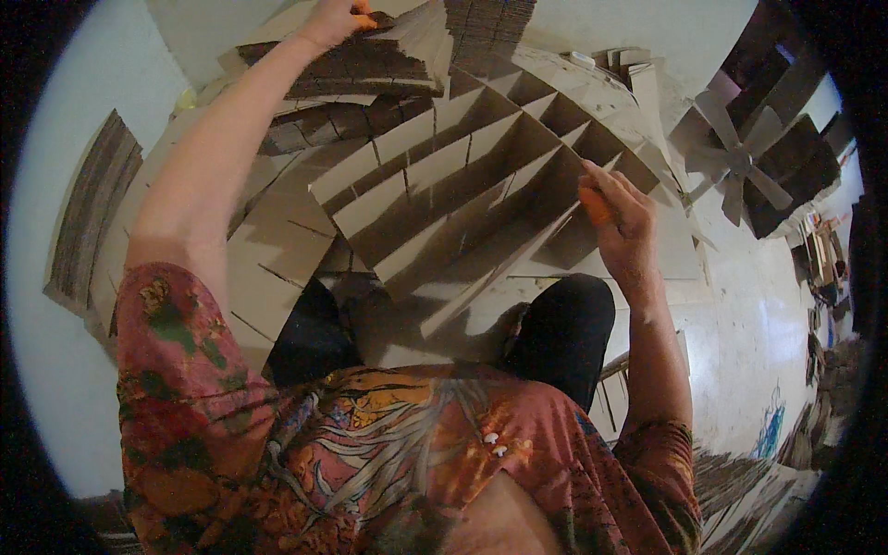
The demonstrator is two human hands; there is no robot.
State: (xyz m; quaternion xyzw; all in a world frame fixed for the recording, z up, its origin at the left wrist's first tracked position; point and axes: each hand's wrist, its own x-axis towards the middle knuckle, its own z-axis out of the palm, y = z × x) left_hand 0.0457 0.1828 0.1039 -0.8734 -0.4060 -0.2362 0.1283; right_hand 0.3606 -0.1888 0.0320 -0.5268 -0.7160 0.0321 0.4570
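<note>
In front of me stands a cardboard divider grid (pixel 444 199), made of slotted strips crossed into several open cells. My right hand (pixel 618 217) is closed at the grid's right side, its fingers curled on the divider's edge, with something orange about them. A loose-angled cardboard strip (pixel 499 276) slants from below this hand toward my knees. Far off at the upper left, my left hand (pixel 340 20) reaches over a pile of slotted cardboard strips (pixel 356 69). Its fingers are pinched at the edge of a strip on top.
Flat slotted cardboard sheets (pixel 268 268) lie left of the grid. A stack of cardboard (pixel 92 208) leans by the left wall. On the right stands a fan (pixel 740 162) with bare blades. More cardboard (pixel 758 499) lies at the lower right. My knees (pixel 566 324) are close below the grid.
</note>
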